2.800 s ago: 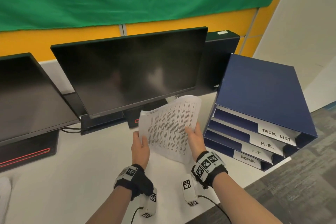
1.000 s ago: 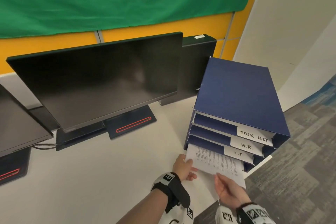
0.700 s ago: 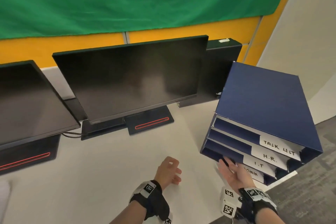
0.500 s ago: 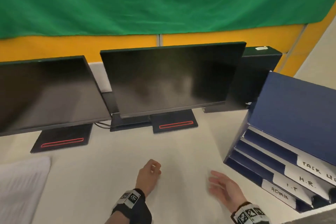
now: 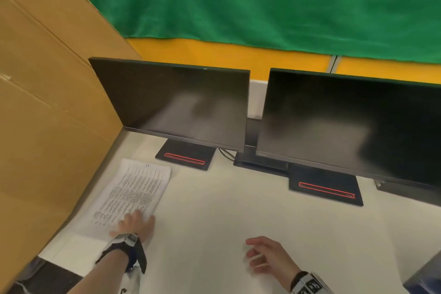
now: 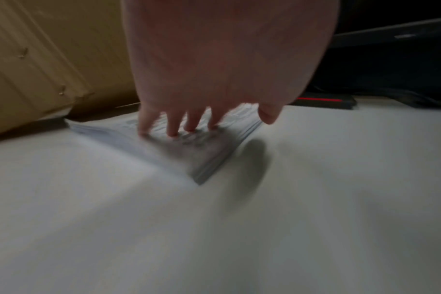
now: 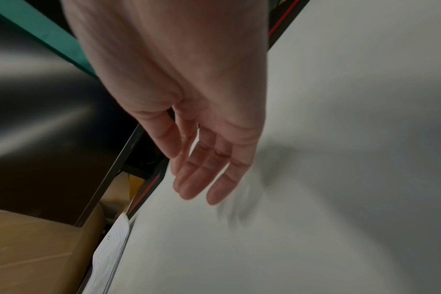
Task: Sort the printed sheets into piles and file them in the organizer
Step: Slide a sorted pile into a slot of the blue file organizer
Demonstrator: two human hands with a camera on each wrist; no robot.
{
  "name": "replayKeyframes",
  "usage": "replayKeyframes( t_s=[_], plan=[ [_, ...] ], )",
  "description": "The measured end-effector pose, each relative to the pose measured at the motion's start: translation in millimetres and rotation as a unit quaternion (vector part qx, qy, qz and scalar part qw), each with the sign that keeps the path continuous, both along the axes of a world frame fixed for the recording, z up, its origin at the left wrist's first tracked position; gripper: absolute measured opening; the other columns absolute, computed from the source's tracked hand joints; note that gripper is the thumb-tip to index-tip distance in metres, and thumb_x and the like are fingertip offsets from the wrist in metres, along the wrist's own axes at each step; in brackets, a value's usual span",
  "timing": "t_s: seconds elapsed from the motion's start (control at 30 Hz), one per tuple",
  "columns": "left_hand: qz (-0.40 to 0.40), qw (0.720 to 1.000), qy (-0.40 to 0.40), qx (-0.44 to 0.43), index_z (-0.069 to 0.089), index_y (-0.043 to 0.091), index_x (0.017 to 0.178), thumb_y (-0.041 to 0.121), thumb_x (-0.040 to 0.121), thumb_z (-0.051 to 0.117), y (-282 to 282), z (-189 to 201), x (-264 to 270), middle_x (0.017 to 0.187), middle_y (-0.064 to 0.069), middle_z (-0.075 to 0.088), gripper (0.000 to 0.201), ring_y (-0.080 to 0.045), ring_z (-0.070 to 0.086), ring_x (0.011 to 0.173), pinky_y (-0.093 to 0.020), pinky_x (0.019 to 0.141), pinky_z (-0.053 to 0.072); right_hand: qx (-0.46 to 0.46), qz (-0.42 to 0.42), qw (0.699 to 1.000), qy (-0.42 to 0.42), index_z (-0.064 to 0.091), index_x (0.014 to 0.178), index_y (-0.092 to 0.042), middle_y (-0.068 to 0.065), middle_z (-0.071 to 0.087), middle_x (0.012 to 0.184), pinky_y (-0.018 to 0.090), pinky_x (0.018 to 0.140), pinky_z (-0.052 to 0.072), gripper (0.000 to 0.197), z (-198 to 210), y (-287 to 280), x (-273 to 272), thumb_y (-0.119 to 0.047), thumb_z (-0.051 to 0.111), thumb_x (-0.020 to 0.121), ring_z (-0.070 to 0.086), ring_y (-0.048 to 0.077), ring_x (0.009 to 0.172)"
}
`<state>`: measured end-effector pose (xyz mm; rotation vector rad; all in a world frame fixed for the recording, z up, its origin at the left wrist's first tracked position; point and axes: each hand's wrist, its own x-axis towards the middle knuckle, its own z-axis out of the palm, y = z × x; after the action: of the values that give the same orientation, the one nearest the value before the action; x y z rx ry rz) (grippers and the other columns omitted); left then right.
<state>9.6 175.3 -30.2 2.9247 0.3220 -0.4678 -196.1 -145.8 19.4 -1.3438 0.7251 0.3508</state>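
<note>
The left hand (image 5: 136, 223) is lying with straight fingers (image 6: 173, 127) pressing the near corner of the printed sheets (image 5: 133, 196); the right hand (image 5: 267, 258) is hanging relaxed, empty, well apart.

The stack of printed sheets (image 5: 133, 194) on the worktop (image 5: 214, 222) carries dense lines of black print, too small and blurred to read. No other lettering is legible.
</note>
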Motion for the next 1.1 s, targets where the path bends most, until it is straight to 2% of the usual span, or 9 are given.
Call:
replayKeyframes(
  t_s=[0.17, 0.33, 0.5, 0.6, 0.67, 0.8, 0.97, 1.03, 1.1],
  plan=[
    [-0.079, 0.995, 0.008, 0.056, 0.032, 0.022, 0.132, 0.076, 0.076, 0.028, -47.8, 3.4, -32.2, 0.133, -0.008, 0.039, 0.078, -0.030, 0.043, 0.119, -0.043, 0.093, 0.043, -0.026, 0.020, 0.999, 0.005, 0.068, 0.096, -0.009, 0.010, 0.066, 0.076, 0.028, 0.056, 0.051, 0.025, 2.5, 3.8, 20.5, -0.004, 0.043, 0.093, 0.060, 0.019, 0.058],
    [-0.166, 0.982, 0.015, 0.085, 0.028, 0.018, 0.136, 0.081, 0.073, 0.022, -128.2, 14.2, -88.6, 0.137, -0.012, 0.036, 0.089, -0.030, 0.045, 0.117, -0.041, 0.093, 0.038, -0.048, 0.007, 0.999, 0.014, 0.067, 0.098, -0.008, 0.010, 0.065, 0.076, 0.027, 0.055, 0.051, 0.024, -0.5, -2.5, 34.7, -0.005, 0.043, 0.092, 0.059, 0.018, 0.058],
    [-0.280, 0.956, 0.078, 0.047, 0.029, 0.017, 0.137, 0.069, 0.084, 0.021, -188.2, 30.3, -130.6, 0.139, -0.011, 0.036, 0.075, -0.031, 0.042, 0.122, -0.044, 0.097, 0.035, -0.087, -0.060, 0.994, 0.027, 0.066, 0.094, -0.012, 0.009, 0.062, 0.080, 0.028, 0.058, 0.049, 0.024, -5.2, -12.7, 41.5, -0.004, 0.044, 0.090, 0.057, 0.020, 0.066],
    [-0.309, 0.943, 0.105, -0.058, 0.046, 0.018, 0.123, 0.052, 0.092, 0.022, -203.7, 42.3, -118.9, 0.123, -0.006, 0.056, 0.052, -0.027, 0.051, 0.115, -0.046, 0.101, 0.031, -0.148, -0.093, 0.984, 0.046, 0.064, 0.102, -0.018, 0.006, 0.059, 0.093, 0.036, 0.077, 0.052, 0.028, -19.5, -27.5, 40.8, -0.007, 0.042, 0.087, 0.056, 0.023, 0.085],
    [-0.282, 0.956, 0.032, -0.077, 0.051, 0.019, 0.113, 0.042, 0.093, 0.027, -199.8, 41.2, -94.0, 0.119, -0.003, 0.057, 0.039, -0.025, 0.049, 0.115, -0.047, 0.103, 0.031, -0.166, -0.085, 0.981, 0.053, 0.062, 0.113, -0.018, 0.005, 0.061, 0.110, 0.042, 0.098, 0.048, 0.032, -44.6, -44.3, 38.8, -0.013, 0.044, 0.086, 0.057, 0.025, 0.104],
    [-0.067, 0.995, 0.017, -0.069, 0.033, 0.018, 0.132, 0.033, 0.088, 0.046, -178.4, 31.2, -55.0, 0.136, -0.007, 0.033, 0.048, -0.027, 0.034, 0.126, -0.046, 0.103, 0.032, -0.161, -0.100, 0.980, 0.064, 0.057, 0.121, -0.013, 0.005, 0.060, 0.124, 0.045, 0.103, 0.044, 0.044, -79.0, -62.2, 37.7, -0.020, 0.051, 0.078, 0.055, 0.026, 0.116],
    [0.097, 0.963, 0.087, -0.235, 0.033, 0.002, 0.126, 0.024, 0.082, 0.055, -186.1, 26.4, -52.0, 0.127, -0.020, 0.039, 0.054, -0.038, 0.046, 0.113, -0.042, 0.095, 0.043, -0.129, -0.104, 0.981, 0.098, 0.056, 0.102, 0.001, 0.021, 0.061, 0.111, 0.038, 0.091, 0.049, 0.022, -43.6, -44.7, 40.7, -0.004, 0.045, 0.083, 0.060, 0.033, 0.102],
    [0.122, 0.941, 0.114, -0.296, 0.038, -0.001, 0.123, 0.023, 0.073, 0.058, -192.4, 21.2, -51.2, 0.115, -0.020, 0.052, 0.059, -0.038, 0.055, 0.102, -0.043, 0.091, 0.049, -0.120, -0.097, 0.981, 0.117, 0.047, 0.125, 0.004, 0.020, 0.055, 0.116, 0.036, 0.086, 0.045, 0.039, -35.0, -42.4, 40.3, 0.001, 0.043, 0.086, 0.055, 0.031, 0.107],
    [0.108, 0.931, 0.131, -0.322, 0.046, -0.005, 0.113, 0.022, 0.070, 0.058, -196.3, 19.9, -51.0, 0.092, -0.015, 0.059, 0.053, -0.034, 0.060, 0.087, -0.042, 0.086, 0.053, -0.130, -0.090, 0.978, 0.137, 0.020, 0.145, 0.000, 0.018, 0.040, 0.138, 0.036, 0.101, 0.037, 0.056, -26.7, -41.2, 35.9, -0.001, 0.040, 0.092, 0.042, 0.030, 0.126]
  ],
)
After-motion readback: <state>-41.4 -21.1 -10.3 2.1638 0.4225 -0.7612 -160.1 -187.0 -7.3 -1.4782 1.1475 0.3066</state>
